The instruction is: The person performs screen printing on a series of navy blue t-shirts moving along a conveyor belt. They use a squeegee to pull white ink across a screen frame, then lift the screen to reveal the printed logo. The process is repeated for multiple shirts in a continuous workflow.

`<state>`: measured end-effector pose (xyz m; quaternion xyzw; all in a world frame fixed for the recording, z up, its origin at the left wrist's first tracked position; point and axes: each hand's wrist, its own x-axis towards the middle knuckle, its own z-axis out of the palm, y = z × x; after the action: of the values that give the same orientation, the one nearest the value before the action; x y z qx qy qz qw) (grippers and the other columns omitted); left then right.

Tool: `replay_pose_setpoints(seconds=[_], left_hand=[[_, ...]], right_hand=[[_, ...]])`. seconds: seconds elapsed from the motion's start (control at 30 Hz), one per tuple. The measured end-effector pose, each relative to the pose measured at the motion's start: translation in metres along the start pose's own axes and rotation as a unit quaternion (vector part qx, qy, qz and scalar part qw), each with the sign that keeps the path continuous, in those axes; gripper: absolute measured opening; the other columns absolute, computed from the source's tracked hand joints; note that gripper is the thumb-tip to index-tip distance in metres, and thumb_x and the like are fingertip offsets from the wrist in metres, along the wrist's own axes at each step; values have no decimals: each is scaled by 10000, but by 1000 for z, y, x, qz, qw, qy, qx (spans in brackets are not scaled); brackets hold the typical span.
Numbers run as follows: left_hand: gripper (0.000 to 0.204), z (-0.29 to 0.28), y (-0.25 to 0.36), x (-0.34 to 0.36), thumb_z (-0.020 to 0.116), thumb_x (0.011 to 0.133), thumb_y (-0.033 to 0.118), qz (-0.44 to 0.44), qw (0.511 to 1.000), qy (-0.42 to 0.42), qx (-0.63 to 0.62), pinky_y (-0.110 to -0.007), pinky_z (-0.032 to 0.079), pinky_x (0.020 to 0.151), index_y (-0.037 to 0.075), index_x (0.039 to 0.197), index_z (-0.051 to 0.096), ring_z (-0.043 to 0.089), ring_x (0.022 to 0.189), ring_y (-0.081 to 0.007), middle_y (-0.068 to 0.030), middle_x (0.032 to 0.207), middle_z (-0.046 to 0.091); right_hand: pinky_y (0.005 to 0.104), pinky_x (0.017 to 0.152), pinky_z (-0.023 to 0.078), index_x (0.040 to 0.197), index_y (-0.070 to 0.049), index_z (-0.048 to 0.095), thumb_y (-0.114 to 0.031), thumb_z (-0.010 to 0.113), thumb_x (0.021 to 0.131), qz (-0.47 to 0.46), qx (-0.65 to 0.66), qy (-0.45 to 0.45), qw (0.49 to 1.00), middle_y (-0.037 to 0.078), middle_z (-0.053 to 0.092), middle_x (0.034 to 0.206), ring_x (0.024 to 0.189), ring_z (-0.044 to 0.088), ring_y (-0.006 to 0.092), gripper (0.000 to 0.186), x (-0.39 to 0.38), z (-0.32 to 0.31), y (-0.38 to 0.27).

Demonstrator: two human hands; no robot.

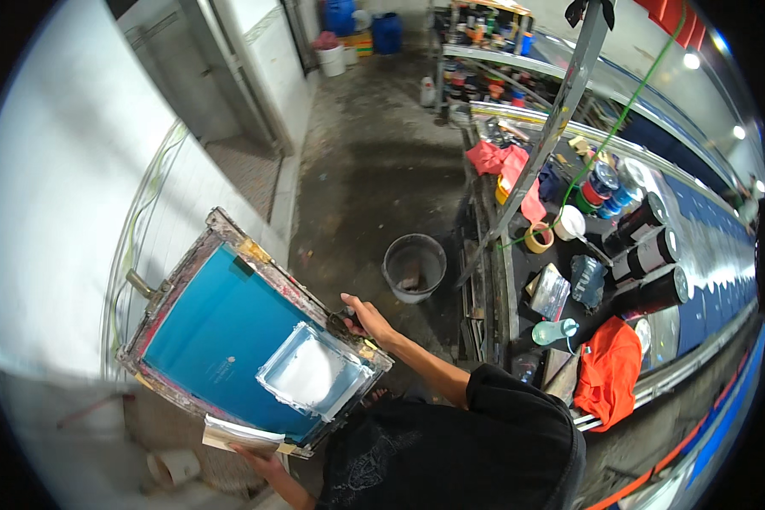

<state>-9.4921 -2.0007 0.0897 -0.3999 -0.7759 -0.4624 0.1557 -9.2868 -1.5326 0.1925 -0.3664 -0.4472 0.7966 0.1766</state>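
A screen printing frame (pixel 199 331) with blue mesh is held up in front of me, tilted. White ink (pixel 310 374) covers a square area of the mesh near its right corner. My right hand (pixel 369 323) grips the frame's right edge, beside a dark metal fitting. At the near lower edge my left hand (pixel 261 463) is closed on a squeegee (pixel 242 433) with a pale wooden handle, smeared white. The left fingertips are partly hidden, so whether they also touch the frame is unclear. Tape and dried paint coat the frame's rim.
A dark bucket (pixel 414 265) stands on the wet floor ahead. At right, a long table (pixel 531 255) carries paint tubs, dark cylinders (pixel 654 255), a green bottle (pixel 555 331) and an orange cloth (pixel 610 370). A metal post (pixel 557 110) rises there. A white tiled wall (pixel 76 170) and a tap (pixel 140 283) are left.
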Motion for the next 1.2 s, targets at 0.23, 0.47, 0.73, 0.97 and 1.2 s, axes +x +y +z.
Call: replay_pose_setpoints(seconds=[0.23,0.47,0.73,0.97,1.2], left_hand=[[993,191,-107,231,611,988,559,-25,979,-54,-196,-464,180,1274,77,1658,59,162,1579,-348,-213,1716,53],[936,394,-108,522,617,932,5,41,976,-156,-147,-513,283,1235,58,1654,24,316,1514,-399,-278,1675,165],[1006,673,-129,691,702,919,110,65,911,-313,-262,-504,291,1231,47,1654,19,300,1518,-403,-297,1677,148],[1023,868,-8,835,739,897,104,111,915,-325,-213,-532,309,1219,73,1661,60,301,1511,-427,-297,1669,175],[1017,1098,31,927,732,870,83,206,882,-336,-258,-524,244,1244,29,1651,82,219,1552,-420,-314,1673,149]], right_hand=[[268,474,278,662,-84,540,-656,570,944,-49,38,163,985,2,474,567,506,420,80,638,169,-19,-84],[301,478,216,555,-125,497,-674,555,943,-121,58,233,963,-53,378,514,467,316,82,675,291,-70,-206],[298,473,164,562,-129,470,-671,530,955,-92,135,394,904,-61,331,507,439,247,82,672,408,-173,-255],[305,467,188,572,-106,503,-683,538,944,-131,186,429,874,-58,339,501,438,273,81,687,514,-303,-393],[282,475,202,604,-109,523,-631,577,956,-184,199,432,860,-63,362,522,449,292,75,632,583,-437,-509]])
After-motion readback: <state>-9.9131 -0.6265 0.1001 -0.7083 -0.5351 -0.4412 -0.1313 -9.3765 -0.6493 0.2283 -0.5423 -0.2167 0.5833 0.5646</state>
